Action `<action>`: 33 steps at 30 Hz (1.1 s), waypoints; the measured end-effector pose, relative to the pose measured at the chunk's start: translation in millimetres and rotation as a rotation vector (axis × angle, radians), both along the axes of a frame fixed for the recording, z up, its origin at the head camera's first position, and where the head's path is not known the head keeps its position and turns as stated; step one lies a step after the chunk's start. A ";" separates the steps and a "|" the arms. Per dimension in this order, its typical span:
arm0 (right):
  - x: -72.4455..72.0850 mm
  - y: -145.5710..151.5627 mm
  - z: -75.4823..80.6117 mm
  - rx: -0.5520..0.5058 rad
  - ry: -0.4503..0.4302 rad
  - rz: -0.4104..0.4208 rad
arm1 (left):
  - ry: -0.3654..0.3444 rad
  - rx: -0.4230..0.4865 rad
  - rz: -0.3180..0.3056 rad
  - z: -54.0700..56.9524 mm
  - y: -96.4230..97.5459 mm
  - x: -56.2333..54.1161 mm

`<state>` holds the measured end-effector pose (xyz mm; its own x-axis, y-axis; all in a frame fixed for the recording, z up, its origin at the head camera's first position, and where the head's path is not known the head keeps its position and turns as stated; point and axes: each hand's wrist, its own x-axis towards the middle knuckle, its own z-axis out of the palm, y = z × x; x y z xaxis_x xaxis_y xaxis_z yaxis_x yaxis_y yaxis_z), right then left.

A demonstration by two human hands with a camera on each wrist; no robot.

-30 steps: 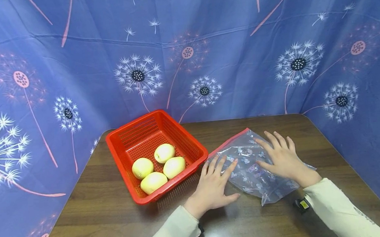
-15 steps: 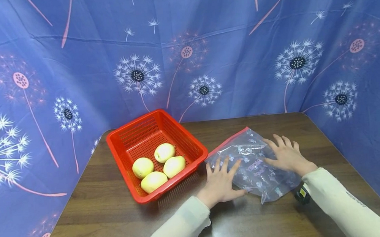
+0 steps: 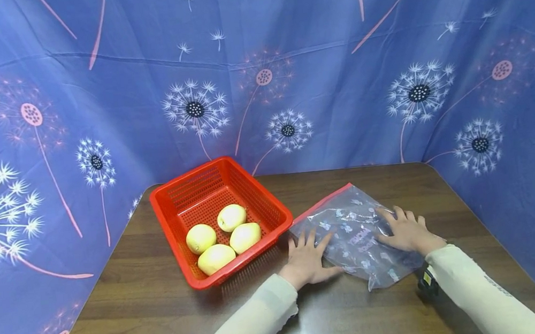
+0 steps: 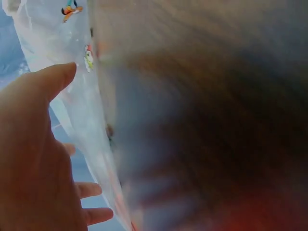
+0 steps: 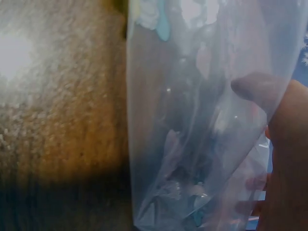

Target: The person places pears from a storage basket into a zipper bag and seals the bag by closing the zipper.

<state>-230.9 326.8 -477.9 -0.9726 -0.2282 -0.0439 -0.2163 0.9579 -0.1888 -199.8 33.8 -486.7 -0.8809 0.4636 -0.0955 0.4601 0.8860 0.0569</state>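
Observation:
A clear plastic zip bag (image 3: 356,233) with a small printed pattern and a red strip along its far-left edge lies flat on the table. My left hand (image 3: 308,262) rests with spread fingers at the bag's near-left edge. On the bag's right side lies my right hand (image 3: 406,233), its fingers also spread. In the left wrist view the thumb and fingertips of the left hand (image 4: 41,144) stand apart beside the plastic. The right wrist view has the bag's film (image 5: 192,115) rising in front of part of the right hand (image 5: 288,139).
Left of the bag stands a red perforated basket (image 3: 172,230), close to the bag's left corner. Several pale yellow fruits (image 3: 216,258) lie in its near part. The brown wooden table (image 3: 132,320) ends at a blue curtain (image 3: 326,75) with dandelion prints.
My left hand has shifted a little right along the bag's near edge. My right hand has moved right and slightly nearer, toward the bag's right side. Basket and fruits have stayed put.

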 end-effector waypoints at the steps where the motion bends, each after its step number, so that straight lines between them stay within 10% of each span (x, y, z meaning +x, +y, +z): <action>1: -0.4 0.8 -1.4 0.001 0.000 -0.002 | 0.003 -0.007 0.006 -0.4 -0.1 0.0; 14: 2.9 -1.8 -5.1 -0.035 0.056 -0.008 | 0.020 -0.031 0.029 -7.8 2.6 -1.6; 33: 4.5 -8.2 -1.2 -0.124 0.395 -0.023 | 0.378 0.006 -0.079 1.4 -3.5 0.7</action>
<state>-226.4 318.6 -479.1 -0.9138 -0.1867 0.3606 -0.2745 0.9384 -0.2098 -199.2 30.3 -485.2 -0.8151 0.5308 0.2321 0.5162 0.8473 -0.1250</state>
